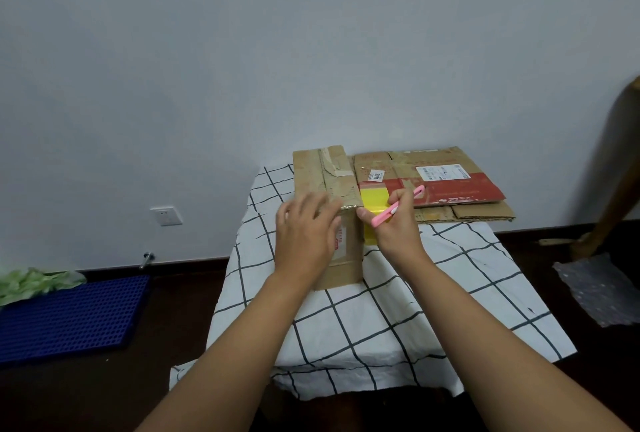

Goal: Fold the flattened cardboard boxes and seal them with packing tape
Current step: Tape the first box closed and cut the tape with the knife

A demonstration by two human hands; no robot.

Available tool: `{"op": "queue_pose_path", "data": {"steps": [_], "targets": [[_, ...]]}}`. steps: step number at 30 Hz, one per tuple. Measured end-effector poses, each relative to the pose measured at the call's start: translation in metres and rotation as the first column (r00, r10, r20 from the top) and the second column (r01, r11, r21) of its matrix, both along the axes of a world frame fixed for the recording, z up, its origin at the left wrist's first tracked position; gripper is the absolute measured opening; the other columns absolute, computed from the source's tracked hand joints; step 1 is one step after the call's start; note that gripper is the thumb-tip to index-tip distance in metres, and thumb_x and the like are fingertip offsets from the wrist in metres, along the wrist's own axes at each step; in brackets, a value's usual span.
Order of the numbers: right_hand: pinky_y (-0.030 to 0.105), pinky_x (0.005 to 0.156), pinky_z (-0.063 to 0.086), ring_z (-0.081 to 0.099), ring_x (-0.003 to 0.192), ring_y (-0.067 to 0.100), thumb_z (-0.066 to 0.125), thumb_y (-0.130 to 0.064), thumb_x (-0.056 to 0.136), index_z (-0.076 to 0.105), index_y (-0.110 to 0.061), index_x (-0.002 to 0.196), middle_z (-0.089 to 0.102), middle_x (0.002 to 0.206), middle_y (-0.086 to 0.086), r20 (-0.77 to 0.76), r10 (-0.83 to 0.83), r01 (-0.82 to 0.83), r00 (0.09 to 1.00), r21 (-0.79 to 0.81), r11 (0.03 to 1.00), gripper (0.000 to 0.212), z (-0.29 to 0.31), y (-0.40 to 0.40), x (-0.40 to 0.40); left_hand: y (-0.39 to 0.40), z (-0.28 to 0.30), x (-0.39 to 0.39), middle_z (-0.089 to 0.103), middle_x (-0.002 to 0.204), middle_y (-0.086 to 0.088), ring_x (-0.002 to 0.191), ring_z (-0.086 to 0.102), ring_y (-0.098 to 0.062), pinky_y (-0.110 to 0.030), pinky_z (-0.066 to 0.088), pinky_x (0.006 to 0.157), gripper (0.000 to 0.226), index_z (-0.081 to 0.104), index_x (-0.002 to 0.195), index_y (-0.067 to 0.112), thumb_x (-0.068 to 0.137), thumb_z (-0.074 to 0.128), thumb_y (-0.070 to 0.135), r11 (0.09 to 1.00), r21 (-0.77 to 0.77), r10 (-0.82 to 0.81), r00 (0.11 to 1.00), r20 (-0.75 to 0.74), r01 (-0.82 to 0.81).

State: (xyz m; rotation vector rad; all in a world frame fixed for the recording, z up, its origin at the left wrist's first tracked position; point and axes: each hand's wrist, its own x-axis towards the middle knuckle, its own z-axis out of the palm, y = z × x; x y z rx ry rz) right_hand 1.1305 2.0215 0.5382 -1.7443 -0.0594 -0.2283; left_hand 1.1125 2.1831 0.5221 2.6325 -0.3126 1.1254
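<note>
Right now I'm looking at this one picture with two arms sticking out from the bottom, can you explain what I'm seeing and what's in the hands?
There is no machine here. The picture comes from a camera worn on a person's head, looking forward and down, so the two arms are that person's own.

The left hand lies flat, fingers spread, on top of a folded cardboard box that stands on a table covered with a white checked cloth. The right hand holds a pink utility knife right beside the box, next to a roll of yellow packing tape. Whether the blade touches the tape is not clear.

Behind them lie flattened cardboard boxes, not yet folded. A blue plastic mat lies on the floor at left.
</note>
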Motion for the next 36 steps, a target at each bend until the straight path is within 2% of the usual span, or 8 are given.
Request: {"op": "queue_pose_path", "data": {"steps": [4, 9, 11, 14, 19, 24, 32, 36], "targets": [[0.028, 0.062, 0.035, 0.037, 0.070, 0.008, 0.073, -0.020, 0.088, 0.032, -0.014, 0.103, 0.035, 0.083, -0.005, -0.012, -0.009, 0.009, 1.000, -0.006, 1.000, 0.044, 0.000, 0.001, -0.002, -0.004, 0.001, 0.009, 0.065, 0.103, -0.002, 0.097, 0.059, -0.024, -0.037, 0.043, 0.089, 0.028, 0.069, 0.105, 0.014, 0.080, 0.071, 0.005, 0.998, 0.001, -0.061, 0.998, -0.001, 0.061], [0.027, 0.060, 0.034, 0.037, 0.069, 0.009, 0.073, -0.020, 0.088, 0.032, -0.015, 0.102, 0.036, 0.081, -0.005, -0.015, -0.002, 0.002, 1.000, 0.000, 1.000, 0.044, -0.001, 0.000, -0.002, -0.011, 0.007, 0.012, 0.057, 0.093, -0.003, 0.085, 0.051, -0.025, -0.037, 0.041, 0.072, 0.023, 0.064, 0.113, 0.026, 0.090, 0.060, 0.028, 0.991, 0.136, -0.002, 0.999, -0.037, 0.007], [0.029, 0.060, 0.035, 0.037, 0.070, 0.011, 0.074, -0.020, 0.088, 0.031, -0.015, 0.101, 0.036, 0.082, -0.005, -0.015, 0.005, -0.005, 1.000, 0.008, 1.000, 0.045, -0.002, -0.001, -0.003, -0.013, 0.008, 0.013, 0.053, 0.090, -0.003, 0.082, 0.049, -0.025, -0.037, 0.039, 0.070, 0.022, 0.065, 0.109, 0.030, 0.088, 0.064, 0.024, 0.993, 0.116, 0.007, 1.000, -0.031, -0.004], [0.033, 0.064, 0.037, 0.039, 0.073, 0.014, 0.075, -0.020, 0.087, 0.032, -0.017, 0.100, 0.037, 0.084, -0.003, -0.026, -0.023, 0.023, 0.999, 0.026, 0.999, 0.045, -0.005, -0.007, -0.006, -0.022, 0.009, 0.014, 0.057, 0.100, -0.002, 0.091, 0.055, -0.026, -0.039, 0.038, 0.077, 0.022, 0.064, 0.103, 0.023, 0.083, 0.064, 0.015, 0.996, 0.090, -0.006, 0.997, -0.081, 0.013], [0.035, 0.070, 0.045, 0.046, 0.076, 0.013, 0.075, -0.020, 0.086, 0.034, -0.017, 0.103, 0.043, 0.086, -0.004, -0.034, -0.111, 0.114, 0.993, 0.105, 0.988, 0.045, -0.001, -0.018, -0.007, -0.037, 0.000, 0.013, 0.057, 0.114, 0.000, 0.103, 0.052, -0.022, -0.039, 0.027, 0.089, 0.041, 0.058, 0.104, 0.020, 0.084, 0.055, 0.056, 0.991, 0.100, 0.105, 0.988, -0.117, -0.093], [0.047, 0.079, 0.051, 0.054, 0.082, 0.021, 0.076, -0.022, 0.086, 0.034, -0.020, 0.103, 0.046, 0.090, -0.004, -0.046, -0.147, 0.153, 0.988, 0.159, 0.975, 0.045, 0.000, -0.024, -0.008, -0.040, -0.001, 0.016, 0.059, 0.106, -0.004, 0.096, 0.055, -0.026, -0.041, 0.032, 0.090, 0.023, 0.060, 0.097, 0.017, 0.089, 0.056, 0.038, 0.995, 0.013, 0.094, 0.996, -0.007, -0.094], [0.036, 0.068, 0.050, 0.052, 0.074, 0.011, 0.073, -0.015, 0.088, 0.033, -0.015, 0.106, 0.046, 0.090, -0.006, 0.037, -0.229, 0.215, 0.973, 0.229, 0.950, 0.044, 0.017, -0.026, -0.002, 0.022, 0.015, -0.017, 0.061, 0.117, -0.012, 0.123, 0.052, -0.026, -0.054, 0.029, 0.114, 0.021, 0.057, 0.109, 0.004, 0.090, 0.060, 0.012, 0.955, -0.050, -0.287, 0.953, 0.094, 0.292], [0.023, 0.062, 0.041, 0.046, 0.073, 0.006, 0.073, -0.020, 0.087, 0.032, -0.017, 0.105, 0.044, 0.089, -0.007, 0.044, -0.307, 0.288, 0.951, 0.237, 0.928, 0.045, 0.022, -0.019, 0.004, 0.060, 0.016, -0.033, 0.057, 0.125, -0.014, 0.133, 0.045, -0.023, -0.034, 0.039, 0.110, 0.020, 0.055, 0.110, -0.005, 0.094, 0.053, 0.006, 0.935, -0.034, -0.354, 0.935, -0.013, 0.354]]}}
